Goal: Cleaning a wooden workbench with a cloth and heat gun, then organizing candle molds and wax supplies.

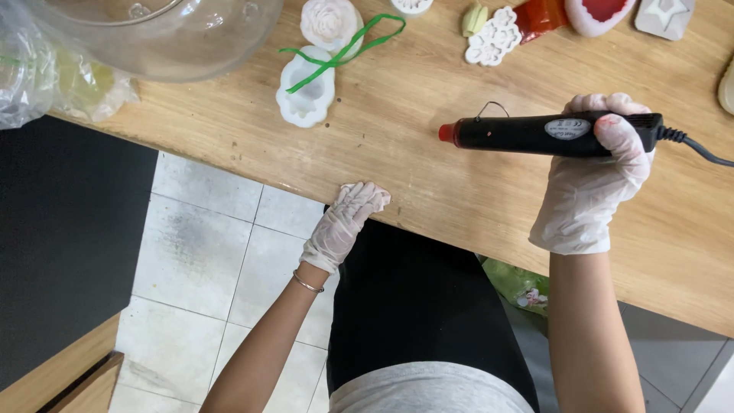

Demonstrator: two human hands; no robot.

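Head view: black heat gun (535, 134) within gloved right hand (596, 176).

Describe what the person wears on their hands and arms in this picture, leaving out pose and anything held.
Both the left hand and the right hand wear thin, wrinkled, whitish translucent disposable gloves ending at the wrists. The forearms are bare, with no sleeves showing. A slim silver-coloured bangle circles the left wrist just below the glove cuff. No watch or other markings are visible.
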